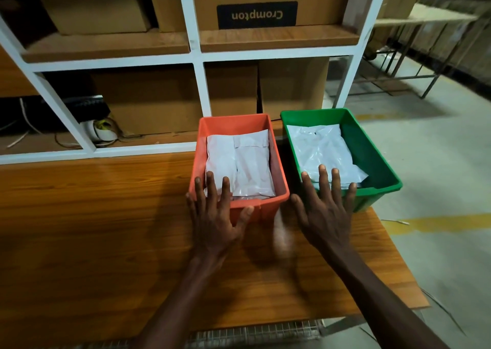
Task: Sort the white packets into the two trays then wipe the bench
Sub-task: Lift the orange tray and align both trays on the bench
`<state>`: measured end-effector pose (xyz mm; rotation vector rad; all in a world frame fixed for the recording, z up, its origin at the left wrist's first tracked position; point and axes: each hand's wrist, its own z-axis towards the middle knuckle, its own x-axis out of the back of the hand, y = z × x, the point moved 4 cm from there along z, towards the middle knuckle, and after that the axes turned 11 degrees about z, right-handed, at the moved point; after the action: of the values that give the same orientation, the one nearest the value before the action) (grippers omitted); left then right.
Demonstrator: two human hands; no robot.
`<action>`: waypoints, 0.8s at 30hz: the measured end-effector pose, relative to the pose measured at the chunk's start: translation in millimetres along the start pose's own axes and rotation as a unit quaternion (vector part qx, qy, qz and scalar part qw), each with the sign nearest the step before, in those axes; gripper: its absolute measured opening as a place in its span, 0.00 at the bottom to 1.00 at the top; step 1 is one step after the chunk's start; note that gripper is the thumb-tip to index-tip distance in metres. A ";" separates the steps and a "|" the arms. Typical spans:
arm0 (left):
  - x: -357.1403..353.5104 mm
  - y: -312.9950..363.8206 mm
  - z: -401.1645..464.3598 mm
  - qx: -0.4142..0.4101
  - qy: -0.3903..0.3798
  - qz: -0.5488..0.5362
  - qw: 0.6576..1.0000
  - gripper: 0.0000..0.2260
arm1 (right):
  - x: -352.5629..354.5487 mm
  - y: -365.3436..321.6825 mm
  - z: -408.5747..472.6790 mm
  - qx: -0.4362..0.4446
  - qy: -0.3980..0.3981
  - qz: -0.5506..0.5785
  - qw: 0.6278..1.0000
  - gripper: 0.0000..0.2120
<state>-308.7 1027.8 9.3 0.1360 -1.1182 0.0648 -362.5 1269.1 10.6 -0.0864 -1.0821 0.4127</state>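
An orange tray [279, 163] and a green tray [372, 147] stand side by side at the far right of the wooden bench [93, 229]. White packets [244, 163] lie in the orange tray, and a glossy white packet [324, 152] lies in the green one. My left hand [215, 216] is spread flat over the near left corner of the orange tray, thumb against its front wall. My right hand [326, 210] hovers with fingers apart over the near rim of the green tray. Neither hand holds anything.
A white shelf frame [202, 88] with cardboard boxes [148, 101] stands right behind the bench. Cables and a white object [101, 131] lie on its lower left shelf. The bench ends just right of the green tray, above a concrete floor [438, 176] with a yellow line.
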 end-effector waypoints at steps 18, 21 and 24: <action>-2.8 -46.3 14.3 0.019 -0.082 -0.106 0.991 0.55 | -23.4 -88.8 -0.1 0.104 -0.095 0.038 0.989 0.43; -3.8 -39.0 13.9 0.011 -0.076 -0.113 0.991 0.54 | -20.7 -83.4 -1.2 0.101 -0.089 0.032 0.990 0.43; -4.8 -30.0 13.6 0.003 -0.071 -0.122 0.990 0.54 | -18.2 -74.3 -4.0 0.093 -0.089 0.025 0.991 0.43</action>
<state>-319.3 996.2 8.6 0.2856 -1.2367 -0.1625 -345.1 1194.5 13.3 0.0905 -1.2136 0.5726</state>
